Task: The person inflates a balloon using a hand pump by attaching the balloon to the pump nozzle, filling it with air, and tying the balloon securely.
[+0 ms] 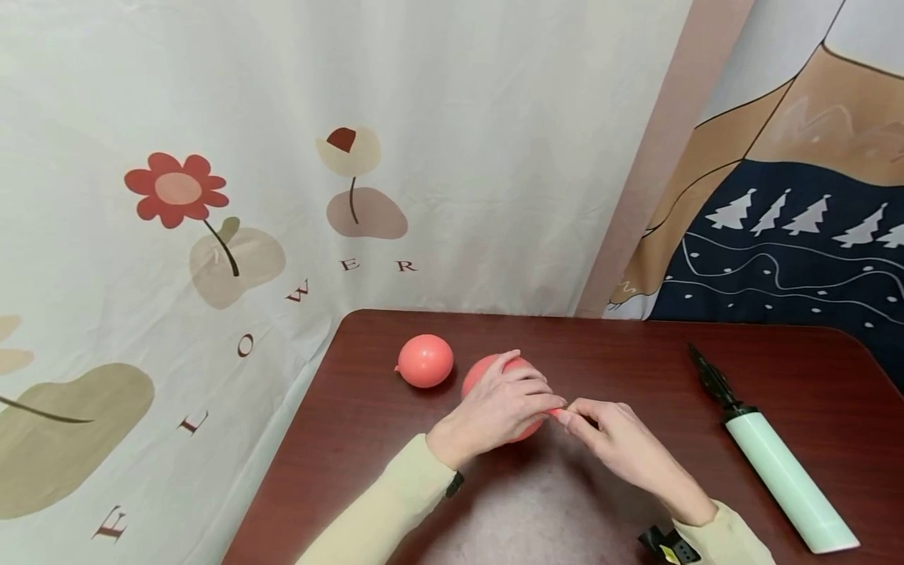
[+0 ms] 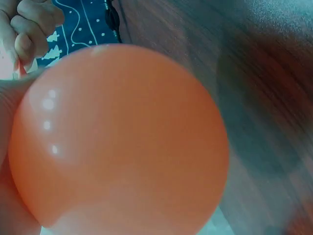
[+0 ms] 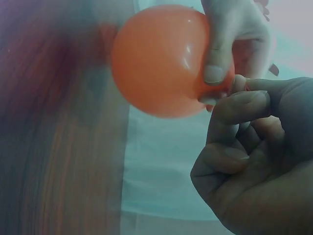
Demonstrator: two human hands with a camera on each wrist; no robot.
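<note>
A red inflated balloon (image 2: 127, 137) is held over the table, partly covered by my left hand (image 1: 497, 404) in the head view. The left thumb and fingers grip it near its neck, as the right wrist view shows. My right hand (image 1: 625, 439) pinches the balloon's stretched neck (image 1: 555, 412) between thumb and fingertips, just right of the left fingertips. In the right wrist view the right hand (image 3: 244, 147) has its other fingers curled in, close against the left hand (image 3: 234, 34). The very end of the neck is hidden by the fingers.
A second red balloon (image 1: 425, 361), tied off, lies on the dark red-brown table (image 1: 367, 439) at the back left. To the right lies a pale green hand pump (image 1: 791, 479) with a black nozzle. A flower-print curtain (image 1: 494, 157) hangs behind the table.
</note>
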